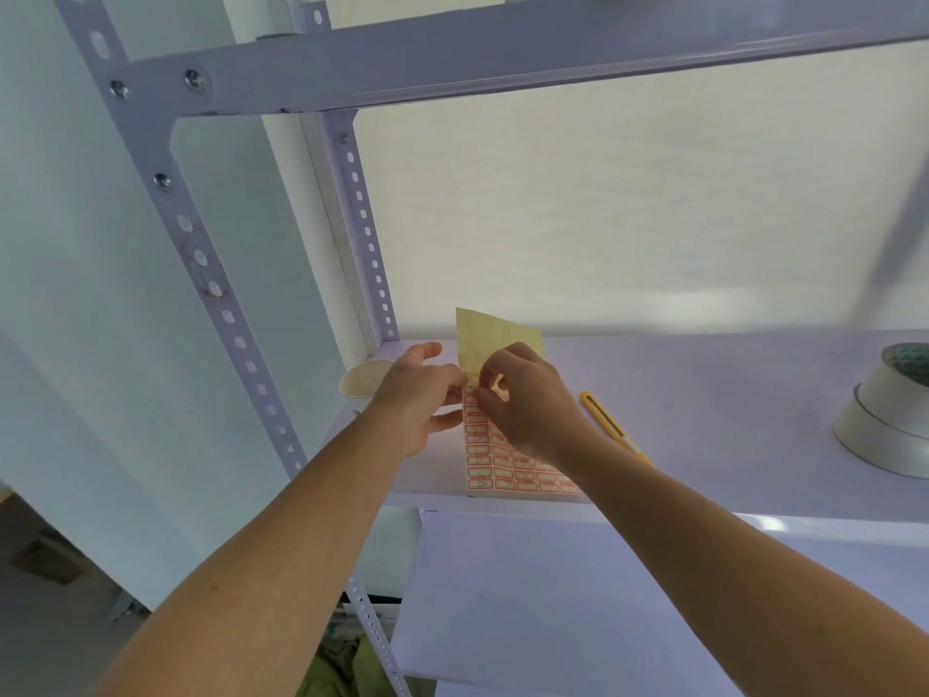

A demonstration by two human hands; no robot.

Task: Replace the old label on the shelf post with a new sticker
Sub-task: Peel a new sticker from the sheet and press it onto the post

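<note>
A sheet of red-bordered stickers (507,470) lies on the white shelf board (714,420), its far end folded up so the yellow backing (495,332) shows. My left hand (420,399) pinches the sheet's left edge near the fold. My right hand (528,399) pinches at the sheet right beside it, thumb and forefinger closed on a sticker's edge. The perforated front shelf post (201,259) rises at the left, with smudged reddish residue around its holes.
A yellow utility knife (611,427) lies on the shelf just right of my right wrist. Rolls of tape (890,420) stand at the far right. A paper cup (362,382) sits behind my left hand. A rear post (364,228) stands at the corner.
</note>
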